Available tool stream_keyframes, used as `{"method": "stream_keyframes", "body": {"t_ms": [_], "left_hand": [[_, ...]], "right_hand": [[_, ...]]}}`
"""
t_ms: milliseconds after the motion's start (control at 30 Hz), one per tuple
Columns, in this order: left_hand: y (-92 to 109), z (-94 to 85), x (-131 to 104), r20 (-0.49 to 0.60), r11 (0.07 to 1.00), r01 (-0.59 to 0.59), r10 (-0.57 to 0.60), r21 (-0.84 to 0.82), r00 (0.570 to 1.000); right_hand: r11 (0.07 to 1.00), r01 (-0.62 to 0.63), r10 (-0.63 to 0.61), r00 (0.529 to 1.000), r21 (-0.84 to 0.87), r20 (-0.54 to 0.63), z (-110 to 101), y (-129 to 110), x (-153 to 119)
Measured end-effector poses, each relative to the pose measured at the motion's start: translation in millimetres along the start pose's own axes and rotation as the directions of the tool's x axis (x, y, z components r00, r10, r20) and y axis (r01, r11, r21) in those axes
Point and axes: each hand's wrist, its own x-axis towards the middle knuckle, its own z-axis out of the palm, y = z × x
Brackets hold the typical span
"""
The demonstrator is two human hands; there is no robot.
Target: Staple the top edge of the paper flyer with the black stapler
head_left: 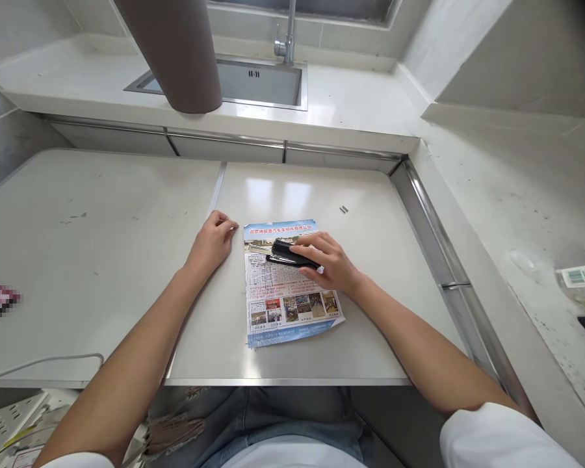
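Observation:
A printed sheet (273, 286) with blue bands and small photos lies on the white table, its lower right corner slightly raised. Over its upper middle, my right hand (327, 261) has its fingers wrapped round a black stapler (292, 253), whose front points left. Just left of the sheet's top, my left hand (214, 239) rests on the table with thumb and fingertips pressed together; anything between them is too small to make out. Two small strips that look like staples (344, 209) lie right of the sheet's top.
Behind the table is a counter with a sink (260, 81) and tap (287, 45). A thick brown column (180, 58) hangs over the counter's edge. A white cable (53, 359) lies at the front left. Packets (582, 276) sit on the right counter.

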Motion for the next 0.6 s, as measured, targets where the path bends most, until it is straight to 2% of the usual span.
{"method": "stream_keyframes", "body": {"t_ms": [133, 233, 333, 400, 500, 600], "left_hand": [[4.2, -1.5, -1.6, 0.002, 1.000, 0.013, -0.013, -0.008, 1.000], [7.4, -1.5, -2.0, 0.038, 0.999, -0.020, 0.019, 0.026, 0.999], [7.2, -0.2, -2.8, 0.059, 0.998, -0.044, 0.041, 0.046, 0.997], [5.3, 1.0, -4.0, 0.057, 0.998, -0.038, 0.035, 0.054, 0.998], [3.0, 1.8, -5.8, 0.036, 0.998, -0.003, 0.001, 0.065, 0.999], [5.9, 0.2, -6.8, 0.009, 1.000, 0.015, -0.015, 0.024, 1.000]], "right_hand": [[0.997, -0.079, 0.079, 0.991, 0.002, 0.106, 12.1, -1.5, 2.5], [0.991, -0.134, 0.134, 0.982, -0.013, 0.132, 17.3, 1.1, 1.0], [0.983, -0.185, 0.184, 0.981, 0.015, 0.053, 15.1, 2.0, -0.7], [0.965, -0.255, 0.259, 0.964, 0.063, -0.068, 10.7, 0.8, -0.4], [0.899, -0.414, 0.438, 0.864, 0.145, -0.248, 3.4, -1.1, 2.4], [0.823, -0.527, 0.567, 0.765, 0.209, -0.305, -1.1, -0.1, 5.9]]}}
